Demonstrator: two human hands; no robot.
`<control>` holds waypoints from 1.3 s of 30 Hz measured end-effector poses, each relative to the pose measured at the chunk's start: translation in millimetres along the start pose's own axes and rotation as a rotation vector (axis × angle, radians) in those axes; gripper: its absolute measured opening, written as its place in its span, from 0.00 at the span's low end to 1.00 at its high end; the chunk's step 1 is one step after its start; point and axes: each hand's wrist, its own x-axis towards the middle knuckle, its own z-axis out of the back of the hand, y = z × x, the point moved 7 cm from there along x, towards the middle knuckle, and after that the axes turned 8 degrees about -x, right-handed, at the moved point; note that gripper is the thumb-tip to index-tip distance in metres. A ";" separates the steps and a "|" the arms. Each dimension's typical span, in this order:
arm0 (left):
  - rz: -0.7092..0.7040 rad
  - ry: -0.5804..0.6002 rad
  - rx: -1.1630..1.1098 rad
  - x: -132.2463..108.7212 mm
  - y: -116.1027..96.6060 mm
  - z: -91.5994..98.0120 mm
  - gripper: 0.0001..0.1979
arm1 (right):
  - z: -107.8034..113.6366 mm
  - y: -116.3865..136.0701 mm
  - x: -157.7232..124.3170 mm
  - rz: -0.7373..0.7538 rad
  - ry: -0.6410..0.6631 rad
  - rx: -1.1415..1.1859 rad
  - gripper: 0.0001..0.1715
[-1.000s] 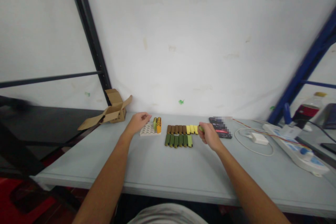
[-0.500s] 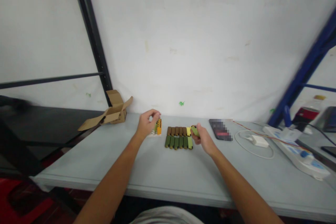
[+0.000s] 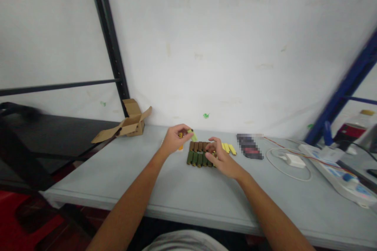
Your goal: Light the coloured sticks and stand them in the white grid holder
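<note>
On the grey table (image 3: 182, 196) lie rows of small cylinders: dark green ones (image 3: 196, 159) in front, brown ones (image 3: 199, 146) behind, yellow ones (image 3: 229, 148) to the right. My left hand (image 3: 174, 140) is closed in a pinch on a light green cylinder (image 3: 193, 136), held just above the brown row's left end. It hides most of a white holder with an orange cylinder (image 3: 180, 147). My right hand (image 3: 220, 159) hovers over the right end of the rows with fingers loosely spread and nothing in them.
An open cardboard box (image 3: 129, 122) sits at the table's back left beside a black rack post (image 3: 110, 39). To the right lie a dark phone (image 3: 249, 147), a white charger with coiled cable (image 3: 291, 160) and a power strip (image 3: 338, 172).
The light green cylinder went from my right hand to my left, which rose off the white holder. My right hand moved left over the rows and opened.
</note>
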 end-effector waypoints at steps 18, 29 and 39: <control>0.387 0.212 0.199 -12.8 70.3 61.6 0.16 | 11.6 -38.3 -9.5 0.045 0.271 -0.528 0.29; 0.396 0.199 0.219 -11.9 78.6 55.8 0.14 | 19.9 -37.4 -12.2 -0.005 0.264 -0.478 0.26; 0.392 0.194 0.146 -12.4 77.3 53.5 0.14 | 30.7 -47.4 -15.1 -0.033 0.213 -0.455 0.18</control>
